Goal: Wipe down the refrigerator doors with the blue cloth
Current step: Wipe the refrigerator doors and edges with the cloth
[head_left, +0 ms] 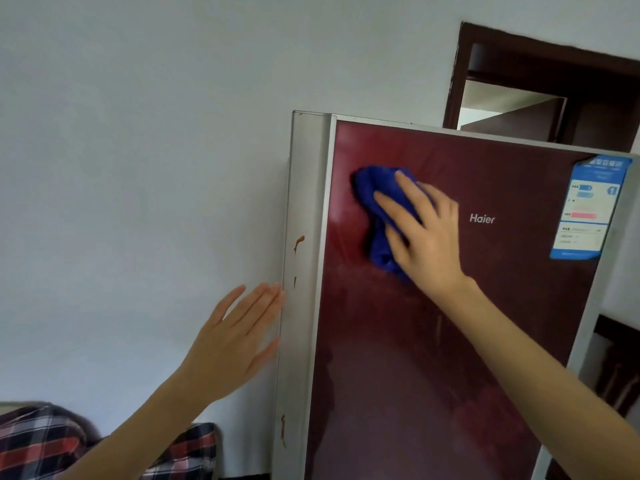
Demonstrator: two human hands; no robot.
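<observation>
The refrigerator door (pixel 450 341) is glossy dark red with a silver frame and fills the right half of the view. My right hand (pixel 422 233) presses a bunched blue cloth (pixel 375 199) flat against the door's upper left area, fingers spread over it. My left hand (pixel 235 341) is open with fingers together, its fingertips resting on the grey side panel (pixel 301 237) of the refrigerator at the left edge.
A blue and white energy label (pixel 588 209) is stuck at the door's top right. Rust-coloured drips mark the side panel. A white wall lies to the left, plaid fabric (pixel 41 441) at bottom left, and a dark wooden doorway (pixel 540 84) behind the refrigerator.
</observation>
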